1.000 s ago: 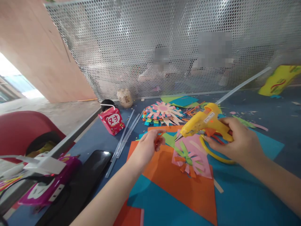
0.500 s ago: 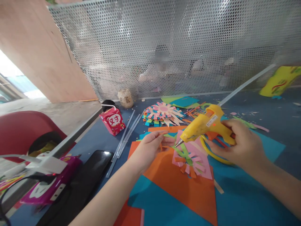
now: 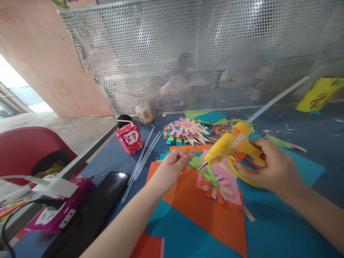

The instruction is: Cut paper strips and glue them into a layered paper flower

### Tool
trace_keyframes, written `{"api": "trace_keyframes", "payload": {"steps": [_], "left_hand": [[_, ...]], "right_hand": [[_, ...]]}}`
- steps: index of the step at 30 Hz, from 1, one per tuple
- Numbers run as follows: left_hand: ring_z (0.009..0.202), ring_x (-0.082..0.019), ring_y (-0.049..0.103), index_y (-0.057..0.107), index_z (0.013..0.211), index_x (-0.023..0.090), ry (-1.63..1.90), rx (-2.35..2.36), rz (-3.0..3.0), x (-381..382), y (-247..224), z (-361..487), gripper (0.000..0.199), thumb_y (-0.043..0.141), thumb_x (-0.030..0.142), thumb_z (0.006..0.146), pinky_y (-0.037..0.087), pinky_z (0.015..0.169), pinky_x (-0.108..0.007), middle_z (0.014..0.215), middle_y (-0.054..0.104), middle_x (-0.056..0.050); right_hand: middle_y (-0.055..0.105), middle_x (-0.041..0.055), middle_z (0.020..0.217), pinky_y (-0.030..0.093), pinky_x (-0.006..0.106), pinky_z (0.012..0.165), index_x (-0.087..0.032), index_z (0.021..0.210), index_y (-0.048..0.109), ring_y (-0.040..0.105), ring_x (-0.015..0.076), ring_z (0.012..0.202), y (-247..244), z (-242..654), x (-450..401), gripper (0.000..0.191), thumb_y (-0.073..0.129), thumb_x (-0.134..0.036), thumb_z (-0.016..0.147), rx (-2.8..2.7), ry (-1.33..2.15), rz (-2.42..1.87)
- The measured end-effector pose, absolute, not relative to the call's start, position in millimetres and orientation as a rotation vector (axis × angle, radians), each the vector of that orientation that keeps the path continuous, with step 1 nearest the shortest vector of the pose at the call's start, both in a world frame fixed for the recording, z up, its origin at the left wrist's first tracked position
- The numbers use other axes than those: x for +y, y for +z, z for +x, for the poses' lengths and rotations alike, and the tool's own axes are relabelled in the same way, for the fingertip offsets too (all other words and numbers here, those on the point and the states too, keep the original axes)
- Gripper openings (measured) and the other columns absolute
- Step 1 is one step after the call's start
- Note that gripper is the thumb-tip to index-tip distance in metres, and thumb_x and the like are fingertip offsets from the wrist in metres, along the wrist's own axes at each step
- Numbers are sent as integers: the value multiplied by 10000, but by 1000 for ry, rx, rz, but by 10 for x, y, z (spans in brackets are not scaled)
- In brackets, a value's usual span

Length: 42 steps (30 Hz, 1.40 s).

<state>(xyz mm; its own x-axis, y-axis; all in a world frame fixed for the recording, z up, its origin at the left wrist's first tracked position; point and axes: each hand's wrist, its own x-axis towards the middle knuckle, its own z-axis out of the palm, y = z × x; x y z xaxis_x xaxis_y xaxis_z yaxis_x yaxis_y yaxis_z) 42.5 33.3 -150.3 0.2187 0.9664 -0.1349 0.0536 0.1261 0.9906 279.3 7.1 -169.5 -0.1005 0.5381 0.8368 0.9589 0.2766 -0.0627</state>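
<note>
My right hand [image 3: 271, 163] is closed round the handle of a yellow hot glue gun [image 3: 224, 147]. A long clear glue stick [image 3: 278, 98] sticks out of its back, and its metal nozzle points down to the left. Close by the nozzle, my left hand [image 3: 173, 166] pinches what looks like a small orange paper strip [image 3: 187, 152], mostly hidden by the fingers. Under the gun lies a fringed paper piece [image 3: 215, 183] in green, orange and pink, on a pink sheet [image 3: 237, 199]. An orange sheet [image 3: 204, 215] spreads beneath both.
Layered paper flowers [image 3: 186, 125] lie behind my hands. To the left are spare glue sticks [image 3: 142, 157], a red drink carton [image 3: 130, 139], a phone [image 3: 114, 186] and a purple power strip [image 3: 53, 215]. Yellow-handled scissors [image 3: 242, 177] lie under the gun. A perforated metal panel [image 3: 150, 46] stands behind.
My left hand's fingers have drawn together into a tighter pinch. The glue gun has shifted slightly left and down, its nozzle still beside the left hand.
</note>
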Motion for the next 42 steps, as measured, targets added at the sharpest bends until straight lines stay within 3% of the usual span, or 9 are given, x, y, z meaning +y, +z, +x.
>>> {"api": "trace_keyframes", "payload": {"steps": [5, 9, 13, 27, 33, 38, 42], "left_hand": [[485, -63, 340, 511, 596, 161, 916, 1190, 1461, 357, -1451, 379, 217, 633, 299, 710, 255, 488, -215, 518, 420, 67], [458, -63, 368, 520, 599, 161, 887, 1137, 1433, 341, -1422, 399, 215, 626, 320, 699, 280, 476, -217, 519, 507, 42], [441, -56, 393, 497, 579, 155, 835, 1120, 1384, 319, -1423, 429, 229, 610, 309, 704, 304, 473, -212, 533, 562, 15], [399, -38, 334, 431, 547, 163, 891, 1003, 1273, 339, -1423, 385, 266, 612, 268, 712, 234, 432, -209, 440, 421, 67], [389, -30, 293, 379, 500, 167, 894, 997, 1220, 329, -1378, 385, 317, 602, 216, 720, 204, 428, -209, 414, 351, 78], [376, -28, 280, 415, 501, 156, 899, 1038, 1181, 343, -1377, 368, 290, 589, 189, 732, 193, 421, -210, 397, 340, 79], [363, -25, 272, 422, 489, 153, 900, 1054, 1158, 361, -1392, 355, 296, 584, 178, 735, 183, 413, -211, 387, 338, 78]], "right_hand": [[593, 25, 669, 432, 256, 384, -226, 904, 429, 545, 161, 454, -1703, 2816, 50, 385, 506, -549, 709, -1760, -702, -1338], [596, 25, 711, 393, 244, 363, -221, 926, 430, 484, 126, 422, -1710, 2823, 43, 371, 519, -527, 735, -1787, -771, -1262], [622, 29, 768, 419, 216, 405, -203, 908, 477, 528, 109, 489, -1735, 2850, 77, 336, 592, -461, 725, -1796, -897, -1111], [645, 35, 804, 459, 164, 484, -145, 856, 557, 576, 87, 575, -1761, 2878, 117, 306, 719, -310, 655, -1789, -1040, -1008], [645, 28, 822, 459, 174, 448, -176, 875, 554, 586, 98, 585, -1804, 2917, 118, 266, 676, -345, 710, -1805, -1027, -1037], [638, 31, 819, 413, 198, 359, -177, 896, 549, 516, 75, 462, -1804, 2911, 104, 261, 597, -406, 782, -1828, -1005, -1016], [637, 41, 825, 462, 188, 409, -163, 910, 545, 580, 101, 558, -1778, 2903, 95, 225, 608, -343, 791, -1877, -978, -934]]}}
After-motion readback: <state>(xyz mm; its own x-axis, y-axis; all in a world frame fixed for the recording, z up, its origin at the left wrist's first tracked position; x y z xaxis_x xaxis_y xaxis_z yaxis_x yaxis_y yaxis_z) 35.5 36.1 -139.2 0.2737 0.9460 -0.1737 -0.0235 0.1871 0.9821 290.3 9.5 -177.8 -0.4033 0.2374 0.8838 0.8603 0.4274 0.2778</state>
